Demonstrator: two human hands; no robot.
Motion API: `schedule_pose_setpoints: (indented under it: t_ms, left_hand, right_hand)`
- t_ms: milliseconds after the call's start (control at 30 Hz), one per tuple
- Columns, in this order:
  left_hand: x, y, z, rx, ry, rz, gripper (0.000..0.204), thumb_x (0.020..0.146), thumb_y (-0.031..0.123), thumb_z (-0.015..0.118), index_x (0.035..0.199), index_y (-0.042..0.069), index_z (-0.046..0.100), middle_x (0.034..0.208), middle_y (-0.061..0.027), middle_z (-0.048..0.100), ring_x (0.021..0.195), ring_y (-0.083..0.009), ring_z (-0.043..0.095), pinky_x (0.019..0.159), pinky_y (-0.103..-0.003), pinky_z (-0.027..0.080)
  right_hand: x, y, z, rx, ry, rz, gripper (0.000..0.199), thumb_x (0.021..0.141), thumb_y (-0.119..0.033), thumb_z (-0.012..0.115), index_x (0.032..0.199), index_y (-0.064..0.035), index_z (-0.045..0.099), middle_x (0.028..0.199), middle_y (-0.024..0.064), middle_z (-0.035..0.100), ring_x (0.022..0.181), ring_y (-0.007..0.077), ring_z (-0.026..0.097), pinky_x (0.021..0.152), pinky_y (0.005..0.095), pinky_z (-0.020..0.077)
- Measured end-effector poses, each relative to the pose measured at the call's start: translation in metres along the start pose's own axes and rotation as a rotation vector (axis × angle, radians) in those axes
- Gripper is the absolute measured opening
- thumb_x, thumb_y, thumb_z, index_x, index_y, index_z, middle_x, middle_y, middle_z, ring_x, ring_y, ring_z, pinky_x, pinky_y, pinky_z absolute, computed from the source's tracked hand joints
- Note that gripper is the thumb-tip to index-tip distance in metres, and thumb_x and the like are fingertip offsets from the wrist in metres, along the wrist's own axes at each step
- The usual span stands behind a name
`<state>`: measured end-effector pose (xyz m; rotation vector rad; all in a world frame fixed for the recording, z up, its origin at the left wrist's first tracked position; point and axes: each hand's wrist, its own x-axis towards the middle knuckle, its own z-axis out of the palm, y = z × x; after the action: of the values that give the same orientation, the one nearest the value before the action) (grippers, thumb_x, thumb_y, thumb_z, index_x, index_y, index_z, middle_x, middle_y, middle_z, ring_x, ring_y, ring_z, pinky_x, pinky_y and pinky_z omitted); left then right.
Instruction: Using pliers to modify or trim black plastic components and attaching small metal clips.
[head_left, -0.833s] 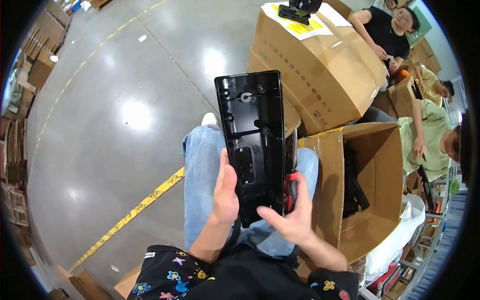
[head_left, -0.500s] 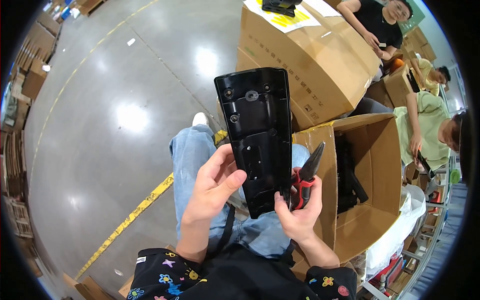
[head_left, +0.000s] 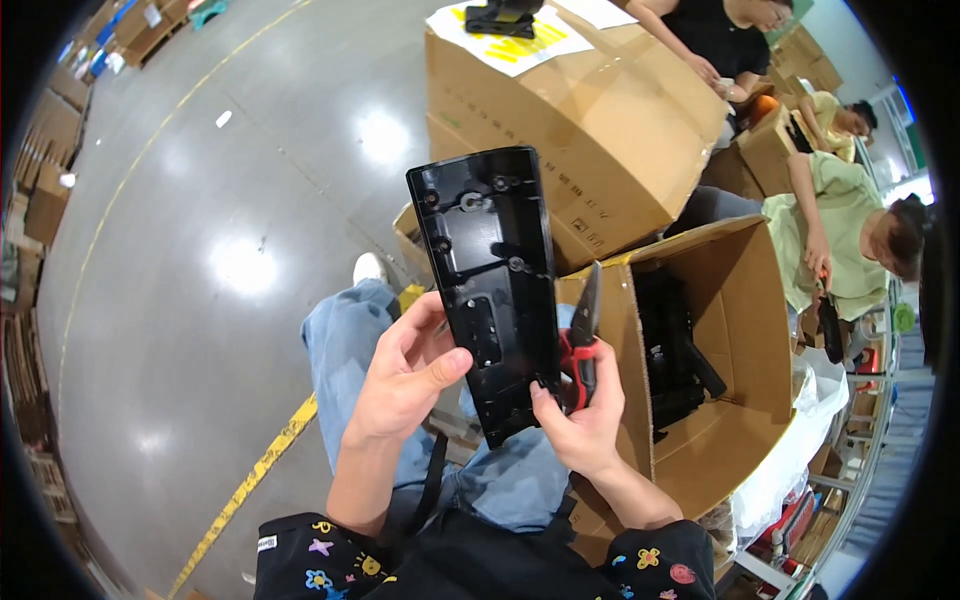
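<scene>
A long black plastic housing, slightly tapered, is held up over my lap with its hollow, ribbed inner side toward me. Round screw bosses and a slotted recess show on it. My left hand grips its left edge, thumb in front and fingers behind. My right hand has its thumb on the housing's lower right corner. That same hand holds long-nose pliers with red and black handles, jaws pointing up beside the housing.
An open cardboard box with black plastic parts stands at my right. Ahead is a large carton bearing a marked paper sheet and a black part. Co-workers sit at the right. A yellow line crosses the floor.
The view has shifted, so the housing, hands and boxes appear further left. The housing is tilted slightly differently. Both hands keep their hold. The nearest co-worker's hand and black part have lowered.
</scene>
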<state>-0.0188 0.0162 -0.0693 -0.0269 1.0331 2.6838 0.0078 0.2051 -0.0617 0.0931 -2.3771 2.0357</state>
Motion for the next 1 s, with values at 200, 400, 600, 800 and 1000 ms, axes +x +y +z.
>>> schedule_pose_setpoints:
  t_ms: [200,400,600,800,1000]
  left_hand:
    - [0.039,-0.002,-0.021,-0.145,-0.053,-0.031,0.063,0.080,0.003,0.069,0.132,0.008,0.034,0.127,-0.0157,0.046,0.100,-0.0254,0.058,0.081,-0.035,0.051]
    - [0.065,-0.039,-0.087,0.029,0.089,-0.076,0.041,0.086,0.005,0.063,0.123,0.004,0.045,0.115,-0.0135,0.057,0.101,-0.0226,0.059,0.082,-0.034,0.050]
    - [0.063,-0.044,-0.102,0.247,0.258,-0.158,0.026,0.088,0.004,0.059,0.113,0.002,0.052,0.102,-0.0102,0.062,0.091,-0.0194,0.062,0.076,-0.029,0.051]
    - [0.066,-0.049,-0.114,0.453,0.352,-0.117,0.012,0.089,0.010,0.061,0.087,-0.001,0.058,0.073,-0.0032,0.055,0.068,-0.0111,0.051,0.063,-0.023,0.042]
    - [0.060,-0.055,-0.139,0.432,0.387,-0.150,0.021,0.096,0.018,0.051,0.085,0.001,0.056,0.074,-0.0035,0.054,0.068,-0.0131,0.053,0.067,-0.027,0.044]
  right_hand:
    - [0.074,0.010,-0.027,0.168,0.158,0.153,0.040,0.079,0.001,0.062,0.116,0.0011,0.048,0.101,0.0066,0.059,0.091,0.0113,0.057,0.078,0.0267,0.0477]
    - [0.237,0.033,-0.105,0.385,0.446,0.174,0.021,0.087,-0.017,0.057,0.099,0.0006,0.055,0.086,0.0067,0.061,0.077,0.0155,0.059,0.071,0.0315,0.0498]
    - [0.223,0.109,-0.173,-0.344,0.926,-0.107,0.045,0.085,-0.021,0.058,0.118,0.0038,0.041,0.114,0.0214,0.048,0.104,0.0310,0.047,0.091,0.0394,0.0371]
    - [0.115,0.203,-0.280,-0.559,0.946,0.123,0.035,0.080,-0.027,0.069,0.071,-0.0006,0.048,0.065,0.0128,0.055,0.060,0.0283,0.052,0.062,0.0374,0.0438]
    - [-0.013,0.371,-0.283,-0.854,0.386,0.935,0.036,0.083,-0.028,0.057,0.116,-0.0135,0.056,0.126,0.0145,0.050,0.111,0.0377,0.053,0.092,0.0456,0.0450]
